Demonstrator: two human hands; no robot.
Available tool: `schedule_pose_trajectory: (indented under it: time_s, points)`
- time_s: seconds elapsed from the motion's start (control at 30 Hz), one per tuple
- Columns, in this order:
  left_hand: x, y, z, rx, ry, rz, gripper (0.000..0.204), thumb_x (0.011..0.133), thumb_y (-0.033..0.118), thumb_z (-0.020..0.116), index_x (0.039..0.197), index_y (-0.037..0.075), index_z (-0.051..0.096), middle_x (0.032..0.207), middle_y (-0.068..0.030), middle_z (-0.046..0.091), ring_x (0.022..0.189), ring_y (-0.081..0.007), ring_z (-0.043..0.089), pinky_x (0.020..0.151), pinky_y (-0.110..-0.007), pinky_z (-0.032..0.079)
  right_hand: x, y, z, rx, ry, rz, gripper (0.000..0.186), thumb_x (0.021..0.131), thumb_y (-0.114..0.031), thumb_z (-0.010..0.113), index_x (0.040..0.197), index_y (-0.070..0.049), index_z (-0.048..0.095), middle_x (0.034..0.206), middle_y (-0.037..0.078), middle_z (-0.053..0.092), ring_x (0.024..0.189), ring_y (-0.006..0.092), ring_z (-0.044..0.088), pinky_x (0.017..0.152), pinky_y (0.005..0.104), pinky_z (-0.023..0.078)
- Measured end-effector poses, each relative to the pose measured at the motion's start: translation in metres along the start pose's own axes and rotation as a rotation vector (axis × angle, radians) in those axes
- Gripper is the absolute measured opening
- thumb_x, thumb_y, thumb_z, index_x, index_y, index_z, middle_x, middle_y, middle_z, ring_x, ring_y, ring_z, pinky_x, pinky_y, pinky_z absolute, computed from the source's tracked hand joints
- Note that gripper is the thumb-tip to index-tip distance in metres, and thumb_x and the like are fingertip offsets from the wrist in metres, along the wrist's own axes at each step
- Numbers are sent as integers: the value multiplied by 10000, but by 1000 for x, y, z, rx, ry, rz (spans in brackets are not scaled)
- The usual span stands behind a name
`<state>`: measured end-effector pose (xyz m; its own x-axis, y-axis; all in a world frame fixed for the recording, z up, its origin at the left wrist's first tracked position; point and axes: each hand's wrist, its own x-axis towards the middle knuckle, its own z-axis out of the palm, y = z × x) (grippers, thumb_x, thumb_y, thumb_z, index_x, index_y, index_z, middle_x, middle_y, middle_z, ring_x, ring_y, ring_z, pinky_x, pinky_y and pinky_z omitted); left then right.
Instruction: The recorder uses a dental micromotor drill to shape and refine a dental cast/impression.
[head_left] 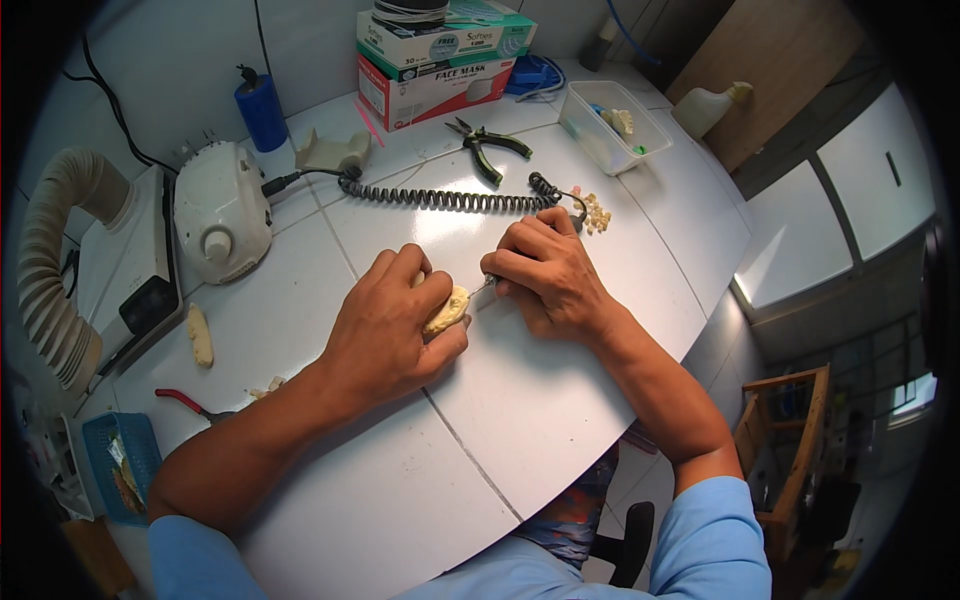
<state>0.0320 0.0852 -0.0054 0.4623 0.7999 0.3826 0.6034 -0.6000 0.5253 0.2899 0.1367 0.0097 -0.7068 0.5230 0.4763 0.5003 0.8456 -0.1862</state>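
Note:
My left hand (pixel 395 325) is closed round a pale yellow dental cast (pixel 447 311), which pokes out between thumb and fingers. My right hand (pixel 550 272) grips a rotary handpiece (pixel 490 281), its body mostly hidden in the fingers. The thin bur at its tip reaches the cast's right edge; whether it touches I cannot tell. From the back of the handpiece a black coiled cord (pixel 450 199) runs left to a white control unit (pixel 222 212) with a round knob. Small cream pieces (pixel 596 214), perhaps loose teeth, lie just beyond my right hand.
Pliers (pixel 488 150), a handpiece rest (pixel 333 152) and stacked boxes (pixel 437 90) stand at the back. A clear tub (pixel 614 128) is at the far right. At left are a ribbed hose (pixel 50 265), a cream stick-shaped piece (pixel 200 335), red-handled pliers (pixel 185 402) and a blue basket (pixel 112 440).

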Motion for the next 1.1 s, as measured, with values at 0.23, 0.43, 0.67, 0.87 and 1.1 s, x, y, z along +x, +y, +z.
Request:
schedule_pose_trajectory:
  time_s: [0.23,0.43,0.67,0.87,1.1]
  points:
    - [0,0,0,-9,-2,0,337,886,293,797,970,-15,688,1060,-183,588,948,-336,585,819,-463,510,0,0,1,15,6,-1,183,869,-86,790,1023,-143,710,910,18,585,890,225,589,895,420,365]
    - [-1,0,0,-3,-6,10,337,891,292,796,984,-14,687,1077,-185,588,965,-338,587,834,-463,510,1,0,2,14,19,11,167,888,-103,788,1029,-144,708,917,16,585,893,223,587,892,412,366]
    - [0,1,0,-4,-12,17,346,892,294,796,1005,-14,688,1081,-182,584,965,-337,584,836,-461,508,1,1,3,-3,23,4,169,886,-116,797,1027,-146,709,919,15,585,889,223,589,889,408,366]
    - [0,1,0,-11,-24,0,342,890,294,796,1006,-10,691,1076,-180,582,964,-335,582,832,-462,508,1,-1,-1,-6,7,7,172,880,-118,799,1024,-149,710,917,11,585,884,221,590,887,405,365]
    - [-1,1,0,0,-15,13,338,880,290,798,993,-10,690,1076,-179,587,959,-334,584,827,-460,509,1,0,2,-11,24,2,164,886,-116,799,1023,-150,715,914,9,590,889,217,599,890,405,367]
